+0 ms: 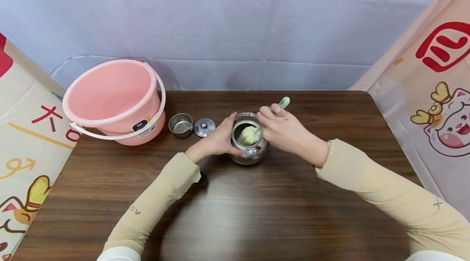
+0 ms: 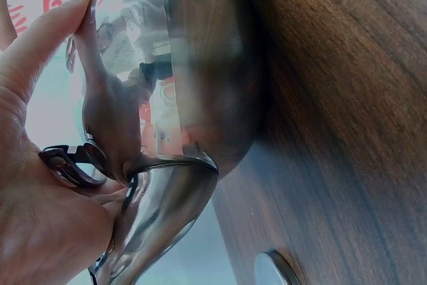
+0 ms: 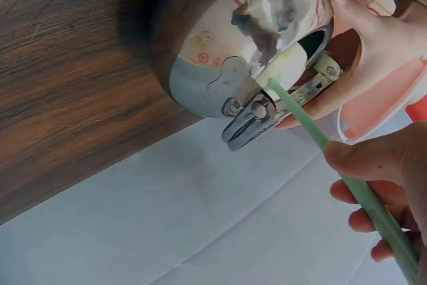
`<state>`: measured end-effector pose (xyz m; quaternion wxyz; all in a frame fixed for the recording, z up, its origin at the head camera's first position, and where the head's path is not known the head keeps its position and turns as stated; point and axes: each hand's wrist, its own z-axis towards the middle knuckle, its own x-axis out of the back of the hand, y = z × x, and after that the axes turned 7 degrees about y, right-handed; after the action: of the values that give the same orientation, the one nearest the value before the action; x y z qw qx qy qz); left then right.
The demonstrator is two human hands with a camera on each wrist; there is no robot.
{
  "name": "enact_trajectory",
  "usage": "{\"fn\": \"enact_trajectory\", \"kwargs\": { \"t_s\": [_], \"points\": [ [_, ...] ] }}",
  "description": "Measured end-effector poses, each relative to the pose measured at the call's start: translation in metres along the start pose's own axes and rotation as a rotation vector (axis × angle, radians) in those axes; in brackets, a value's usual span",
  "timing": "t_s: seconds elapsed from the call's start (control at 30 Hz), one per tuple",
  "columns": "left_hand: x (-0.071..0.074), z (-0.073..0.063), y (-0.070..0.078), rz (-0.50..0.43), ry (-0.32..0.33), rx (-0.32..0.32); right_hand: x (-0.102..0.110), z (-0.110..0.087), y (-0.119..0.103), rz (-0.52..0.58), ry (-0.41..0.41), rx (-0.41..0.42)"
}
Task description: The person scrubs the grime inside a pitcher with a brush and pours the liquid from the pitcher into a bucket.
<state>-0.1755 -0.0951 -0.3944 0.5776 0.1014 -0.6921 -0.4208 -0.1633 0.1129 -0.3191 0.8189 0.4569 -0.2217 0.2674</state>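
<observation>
A shiny metal teapot (image 1: 253, 155) stands uncovered on the wooden table. My left hand (image 1: 219, 138) grips it from the left, thumb toward the front and fingers at the far side near the rim. Below that hand in the left wrist view, the spout (image 2: 170, 198) shows. My right hand (image 1: 279, 128) holds the pale green handle (image 3: 365, 198) of a sponge brush. Its pale yellow sponge head (image 1: 248, 136) sits in the teapot's mouth, the lower part hidden inside. The teapot's folding handle (image 3: 257, 121) hangs beside the opening in the right wrist view.
Left of the teapot lie a metal lid (image 1: 204, 127) with a knob and a perforated strainer cup (image 1: 181, 125). Farther left stands a pink bucket (image 1: 110, 124) with a white handle. A pale cloth (image 1: 235, 28) hangs behind the table (image 1: 312, 220), with printed panels at both sides.
</observation>
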Motion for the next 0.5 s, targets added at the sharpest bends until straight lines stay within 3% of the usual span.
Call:
{"fn": "enact_trajectory", "kwargs": {
  "t_s": [0.5],
  "points": [
    [-0.0003, 0.0003, -0.0008, -0.001, 0.001, -0.001, 0.0013, 0.0016, 0.0018, 0.11, -0.036, -0.076]
  ]
}}
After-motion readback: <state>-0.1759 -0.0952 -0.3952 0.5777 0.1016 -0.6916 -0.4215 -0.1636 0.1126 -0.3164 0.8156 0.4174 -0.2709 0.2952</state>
